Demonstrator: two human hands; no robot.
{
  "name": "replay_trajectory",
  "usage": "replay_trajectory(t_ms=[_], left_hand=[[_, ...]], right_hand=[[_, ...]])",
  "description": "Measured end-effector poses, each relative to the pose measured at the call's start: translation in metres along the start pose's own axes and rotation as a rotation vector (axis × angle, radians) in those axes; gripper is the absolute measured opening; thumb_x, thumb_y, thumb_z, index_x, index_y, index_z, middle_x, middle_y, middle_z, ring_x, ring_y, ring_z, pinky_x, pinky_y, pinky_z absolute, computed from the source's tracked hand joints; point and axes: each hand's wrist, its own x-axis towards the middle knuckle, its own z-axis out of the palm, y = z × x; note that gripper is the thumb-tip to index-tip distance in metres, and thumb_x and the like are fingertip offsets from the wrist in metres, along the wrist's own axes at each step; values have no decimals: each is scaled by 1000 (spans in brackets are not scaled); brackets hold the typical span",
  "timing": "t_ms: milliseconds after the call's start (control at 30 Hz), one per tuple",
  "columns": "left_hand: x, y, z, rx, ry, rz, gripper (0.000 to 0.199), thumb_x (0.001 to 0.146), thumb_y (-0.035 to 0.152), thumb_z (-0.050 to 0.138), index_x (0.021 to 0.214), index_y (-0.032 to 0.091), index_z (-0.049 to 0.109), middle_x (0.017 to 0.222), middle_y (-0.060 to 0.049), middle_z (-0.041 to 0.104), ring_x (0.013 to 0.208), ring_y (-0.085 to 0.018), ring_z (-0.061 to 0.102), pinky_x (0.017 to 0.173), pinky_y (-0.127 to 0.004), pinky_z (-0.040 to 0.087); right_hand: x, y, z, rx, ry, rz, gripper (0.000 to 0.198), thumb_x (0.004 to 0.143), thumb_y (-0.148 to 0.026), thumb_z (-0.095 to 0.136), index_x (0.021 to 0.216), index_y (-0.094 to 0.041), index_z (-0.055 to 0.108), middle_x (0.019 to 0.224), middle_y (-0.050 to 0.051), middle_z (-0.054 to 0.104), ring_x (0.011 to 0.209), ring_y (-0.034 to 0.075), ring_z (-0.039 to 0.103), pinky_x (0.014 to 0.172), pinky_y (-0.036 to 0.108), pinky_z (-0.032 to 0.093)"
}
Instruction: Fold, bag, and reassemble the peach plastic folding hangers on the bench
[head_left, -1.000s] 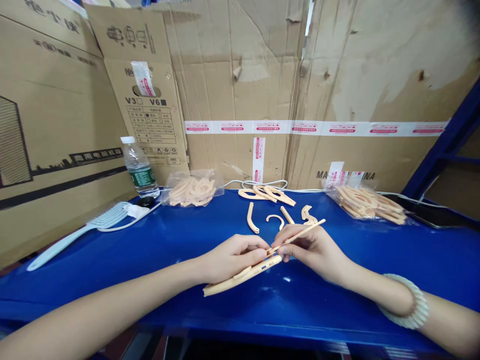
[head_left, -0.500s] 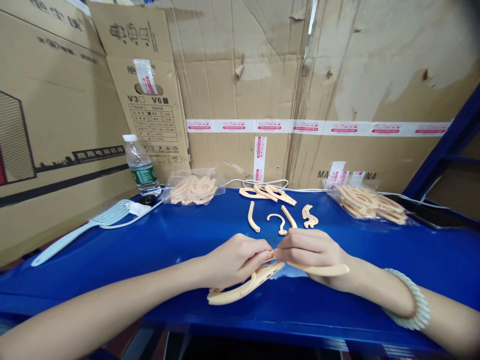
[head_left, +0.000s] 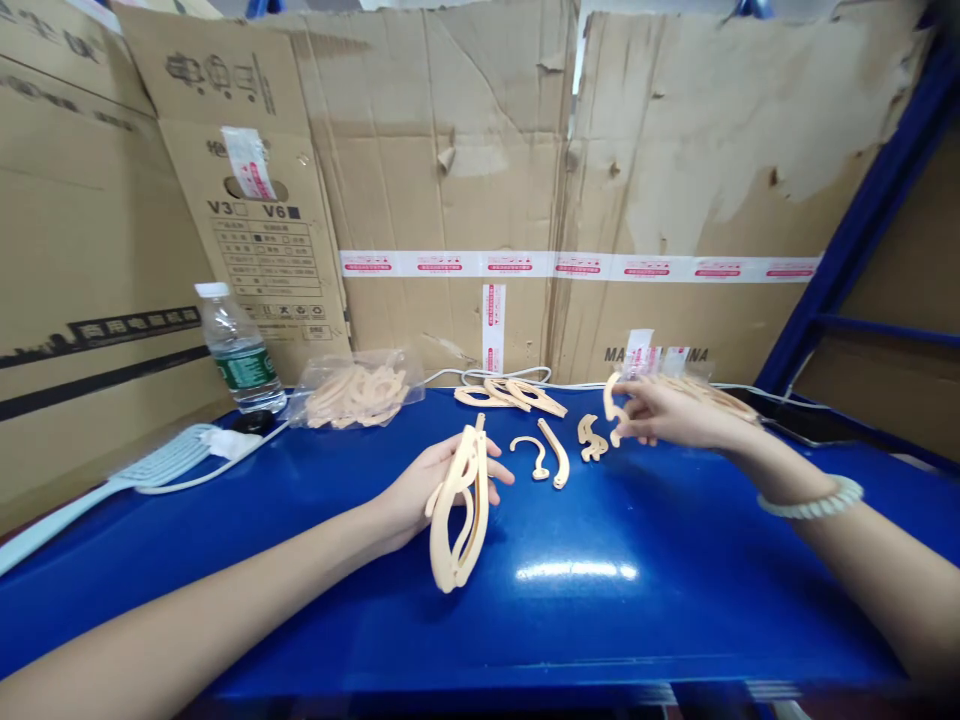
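Observation:
My left hand (head_left: 412, 490) holds a folded beige plastic folding hanger (head_left: 444, 530), which points down and towards me, its slim arms lying together. The fingertips show behind it on the right. Further back on the right, my right hand (head_left: 667, 412) pinches a small curved beige piece (head_left: 611, 398); its exact kind is hard to make out. Between the hands lie a hanger hook (head_left: 534, 455), a curved hanger arm (head_left: 555, 455) and some small curved pieces (head_left: 592, 438). Behind them are several oval hanger parts (head_left: 510, 394).
A bag of beige parts (head_left: 356, 392) lies at the back left, another bag of parts (head_left: 712, 392) behind my right hand. A water bottle (head_left: 241, 350), a pale blue brush (head_left: 161, 455), a white cable (head_left: 517, 374) and a dark phone (head_left: 814, 425) lie around the blue table (head_left: 600, 620). Cardboard walls it off.
My hands have moved apart. The left now holds the folded hanger turned lengthwise; the right has gone back and right and has a small curved piece. The view has shifted slightly right.

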Motion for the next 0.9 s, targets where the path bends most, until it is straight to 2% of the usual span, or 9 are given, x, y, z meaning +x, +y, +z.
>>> replay_trajectory(t_ms=[100,167,400,533,567,633,700,767,900], left_hand=[[0,5,4,-142,99,-86,16,86,22,57,101,16,55,96,-12,72,75,-20,70,65,-29,55],[0,6,7,-220,144,-122,14,86,19,58,99,15,57,94,-12,72,76,-22,71,66,-31,57],[0,3,6,-285,127,-84,11,86,20,61,95,16,63,94,-10,71,80,-21,69,67,-31,57],[0,2,6,-298,129,-70,20,79,18,68,99,15,66,89,-8,70,73,-18,66,62,-27,55],[0,2,7,-306,130,-66,23,77,17,69,100,15,66,87,-8,70,72,-18,65,61,-26,54],[-1,1,7,-324,132,-56,28,75,15,71,103,15,67,85,-7,69,71,-18,65,62,-26,54],[-1,1,7,-342,138,-49,29,77,17,70,106,15,66,84,-7,70,72,-18,66,64,-27,54],[-1,0,6,-365,134,-59,27,86,26,65,111,14,65,86,-8,70,73,-19,66,66,-28,54],[-3,-1,6,-433,112,-96,46,97,50,44,116,12,59,98,-15,70,84,-23,69,75,-34,55]], right_hand=[[4,12,3,-14,-59,106,71,76,-18,69,139,-10,38,65,1,67,51,15,58,45,24,46],[6,15,8,-33,-74,154,71,77,-15,67,141,-9,36,64,1,67,49,14,57,45,23,46],[7,9,14,-248,22,95,31,83,-17,64,113,-10,58,58,3,63,53,21,60,49,30,47],[-12,-28,38,-333,146,-200,27,92,-21,60,118,-18,56,93,9,66,87,24,62,76,36,49],[-20,-40,49,-326,119,-346,24,93,-24,60,117,-22,57,104,7,64,94,22,60,82,34,48],[-36,-62,73,-353,66,-859,23,98,-28,56,118,-19,58,112,11,61,99,23,57,83,35,47],[-48,-76,92,-499,57,-1116,16,101,-23,49,109,-16,62,110,11,63,93,22,56,78,35,46],[-52,-80,104,-614,95,-1220,20,102,-15,44,98,-15,64,100,9,65,89,22,56,76,35,44],[-45,-71,107,-676,139,-1189,26,104,-16,41,89,-15,62,91,6,64,85,21,53,75,34,41]])
